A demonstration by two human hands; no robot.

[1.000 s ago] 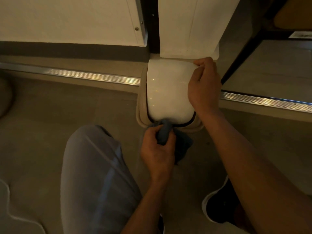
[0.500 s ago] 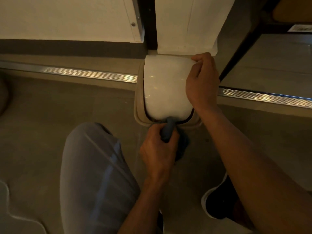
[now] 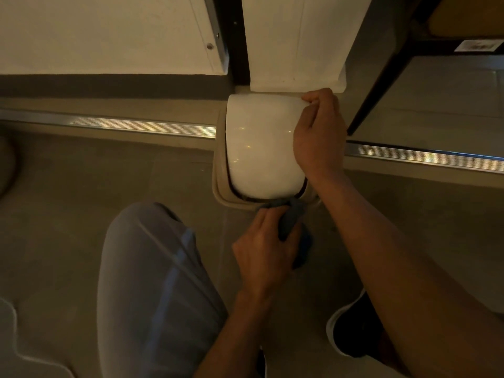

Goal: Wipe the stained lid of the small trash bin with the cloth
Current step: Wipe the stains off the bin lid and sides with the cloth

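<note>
Lid (image 3: 261, 148) — right hand (image 3: 320, 132) pinching it (shoe (image 3: 346, 334) nearby).

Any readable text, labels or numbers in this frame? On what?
None readable.
White sticker on the dark shelf frame, top right: carries print, too small and blurred to read.
White bin lid, blue cloth: no visible text.

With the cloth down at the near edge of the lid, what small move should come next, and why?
Probably slide the cloth sideways along the lid's near edge. The left hand grips the cloth bunched against that edge, at the dark gap above the bin's beige rim, while the right hand pinches the far corner, steadying the lid. I can't make out any stains.
</note>
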